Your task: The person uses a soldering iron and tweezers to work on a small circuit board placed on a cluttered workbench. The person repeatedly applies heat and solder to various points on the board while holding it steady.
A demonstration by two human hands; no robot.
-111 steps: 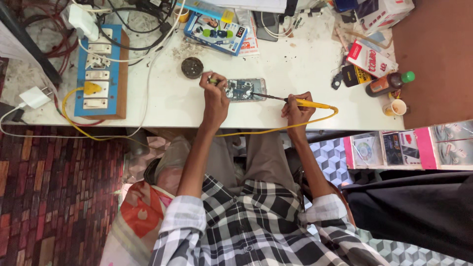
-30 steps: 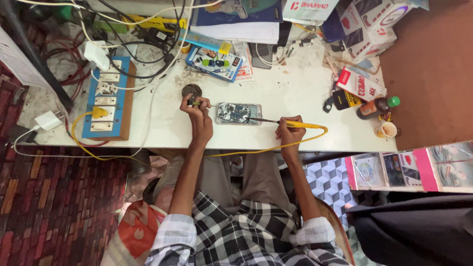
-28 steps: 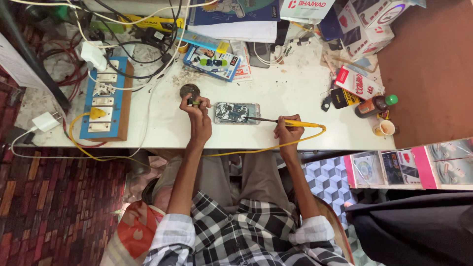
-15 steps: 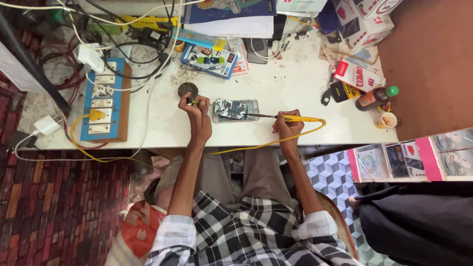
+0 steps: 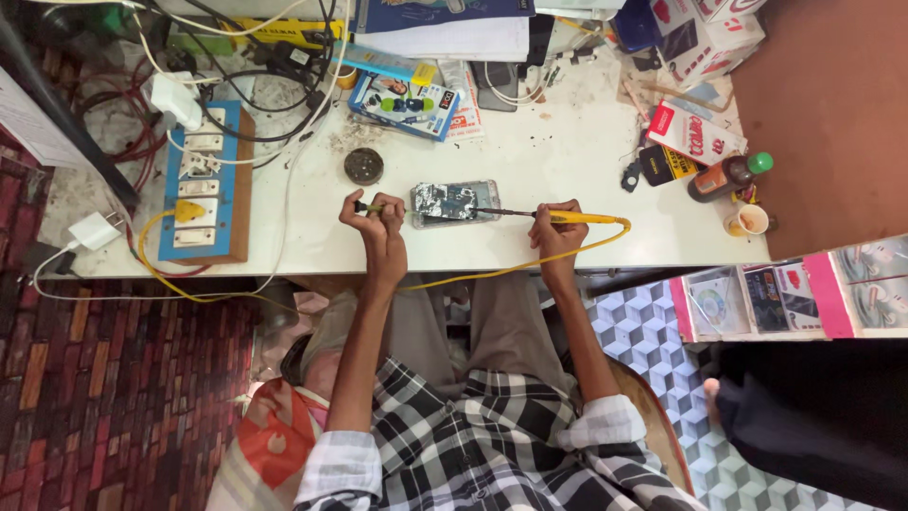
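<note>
**Two hands, one opened phone, one soldering iron**

One opened phone, circuit side up, flat on white worktable, near front edge, between both hands. Judged light, rigid, fragile across exposed board; safest hold by outer frame edges, not by components.

Right hand, at 3 o'clock of phone: fingers curled closed around yellow-handled soldering iron, tip reaching onto board. Yellow cord trailing off table edge. Iron judged light, stiff, hot at tip; grip on handle only.

Left hand, at 9 o'clock of phone: fingertips pinched on small slim dark tool, kind not discernible.

Round dark tin at 11 o'clock of phone. Blue switch-and-socket board far at 9 o'clock. Brown bottle with green cap and small cup at 3 o'clock. Boxes and cables along 12 o'clock.
</note>
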